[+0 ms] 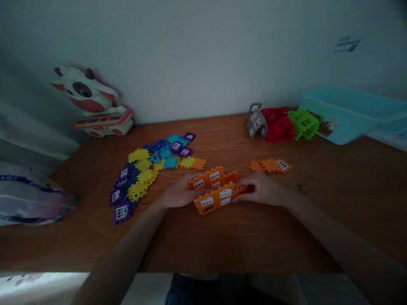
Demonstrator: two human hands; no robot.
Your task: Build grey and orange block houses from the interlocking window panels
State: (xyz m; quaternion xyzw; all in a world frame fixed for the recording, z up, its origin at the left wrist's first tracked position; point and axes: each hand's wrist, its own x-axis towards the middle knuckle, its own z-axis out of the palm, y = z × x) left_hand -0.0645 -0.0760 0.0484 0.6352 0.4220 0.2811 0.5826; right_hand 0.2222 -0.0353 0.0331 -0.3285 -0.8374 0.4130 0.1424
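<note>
Both hands hold an assembly of orange interlocking building tiles, with white windows printed on several of them. It has two upright walls, a front one and a back one, with a gap between. My left hand grips its left end, the thumb reaching between the walls. My right hand pinches the right end; its fingertips are partly hidden behind the tiles. Just beyond my right hand lie a few loose orange tiles, one with a window. Another orange tile lies flat beyond my left hand.
Loose yellow tiles, blue and purple tiles spread over the left of the wooden table. Grey, red and green built pieces stand by a turquoise bin. A cow toy and plastic bag are left.
</note>
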